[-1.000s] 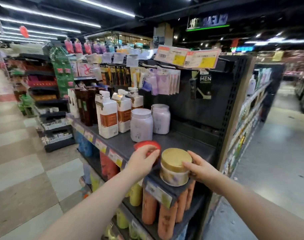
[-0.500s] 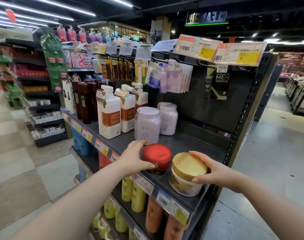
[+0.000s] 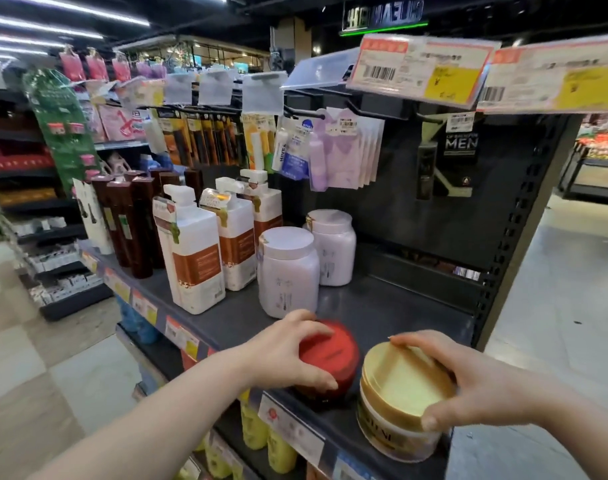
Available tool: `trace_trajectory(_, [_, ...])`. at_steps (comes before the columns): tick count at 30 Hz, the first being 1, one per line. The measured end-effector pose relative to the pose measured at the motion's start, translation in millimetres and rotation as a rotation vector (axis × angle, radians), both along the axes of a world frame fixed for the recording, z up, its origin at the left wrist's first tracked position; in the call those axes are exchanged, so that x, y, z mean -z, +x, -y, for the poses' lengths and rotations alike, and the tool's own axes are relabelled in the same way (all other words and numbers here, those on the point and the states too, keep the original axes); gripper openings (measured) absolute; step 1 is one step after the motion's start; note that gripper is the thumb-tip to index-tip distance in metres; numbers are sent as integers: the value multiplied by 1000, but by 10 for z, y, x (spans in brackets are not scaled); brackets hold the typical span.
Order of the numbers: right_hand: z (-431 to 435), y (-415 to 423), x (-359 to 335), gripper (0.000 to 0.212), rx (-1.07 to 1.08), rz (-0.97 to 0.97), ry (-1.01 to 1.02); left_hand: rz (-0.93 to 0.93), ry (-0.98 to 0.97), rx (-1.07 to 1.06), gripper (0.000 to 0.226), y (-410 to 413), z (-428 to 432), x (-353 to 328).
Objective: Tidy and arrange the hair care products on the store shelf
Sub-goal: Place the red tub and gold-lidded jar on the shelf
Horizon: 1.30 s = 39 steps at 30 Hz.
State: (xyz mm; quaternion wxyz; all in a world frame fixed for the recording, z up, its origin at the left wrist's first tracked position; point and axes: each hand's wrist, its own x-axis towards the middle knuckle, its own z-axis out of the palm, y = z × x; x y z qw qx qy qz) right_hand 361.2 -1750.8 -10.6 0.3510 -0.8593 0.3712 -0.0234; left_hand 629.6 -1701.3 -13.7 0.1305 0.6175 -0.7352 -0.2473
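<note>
A red-lidded jar (image 3: 333,355) stands near the front edge of the dark shelf (image 3: 392,306), and my left hand (image 3: 288,351) grips it from the left side. To its right sits a gold-lidded jar (image 3: 396,393) at the shelf's front right corner, with my right hand (image 3: 468,382) clasped over its lid and right side. Behind them stand two pale lilac tubs (image 3: 288,268), white pump bottles (image 3: 191,251) with orange labels, and dark brown bottles (image 3: 132,220) further left.
Hanging packets (image 3: 344,147) and price cards (image 3: 420,67) overhang the shelf from pegs above. Yellow bottles (image 3: 257,434) fill the lower shelf. An aisle floor (image 3: 53,341) runs on the left, another on the right.
The view has come closer to the shelf. Both hands have kept their hold on the jars, and the red jar looks blurred by motion under my left hand.
</note>
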Motion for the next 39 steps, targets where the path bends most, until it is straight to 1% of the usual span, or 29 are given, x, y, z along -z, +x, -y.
trace_trajectory(6, [-61, 70, -154, 84, -5, -104, -9, -21, -29, 85, 76, 75, -34, -10])
trace_trajectory(11, [-204, 125, -280, 81, 40, -182, 2, -48, -33, 133, 77, 113, 9, 40])
trace_trajectory(14, [-314, 221, -347, 76, 134, -142, -49, -69, -29, 146, 80, 160, -17, 86])
trace_trajectory(16, [-418, 367, -391, 80, 229, -66, -121, -104, -84, 131, 77, 226, -79, 80])
trace_trajectory(17, [-472, 461, -406, 80, 273, -29, -173, -119, -143, 119, 73, 280, -118, 63])
trace_trajectory(18, [-521, 553, -414, 72, 306, 11, -226, -136, -210, 101, 68, 355, -162, 37])
trace_trajectory(20, [-618, 781, -435, 47, 342, 99, -289, -194, -300, 38, 56, 574, -259, -6])
trace_trajectory(22, [-723, 1062, -455, 34, 349, 145, -334, -237, -347, -26, 46, 859, -373, -34])
trace_trajectory(25, [-894, 1536, -463, 30, 343, 187, -397, -235, -396, -129, 34, 1326, -557, -38])
trace_trajectory(27, [-1002, 1848, -455, 26, 337, 189, -420, -268, -422, -206, 28, 1629, -687, -2])
trace_trajectory(29, [-1131, 2137, -456, 24, 329, 177, -402, -287, -432, -255, 25, 1906, -841, 51])
trace_trajectory(33, [-1348, 2688, -423, 26, 312, 186, -359, -297, -426, -286, 17, 2415, -1179, 147])
trace_trajectory(35, [-1444, 2967, -409, 31, 302, 178, -348, -304, -437, -331, 20, 2647, -1330, 164])
trace_trajectory(39, [-1552, 3448, -370, 30, 282, 202, -339, -252, -477, -404, 34, 3061, -1532, 130])
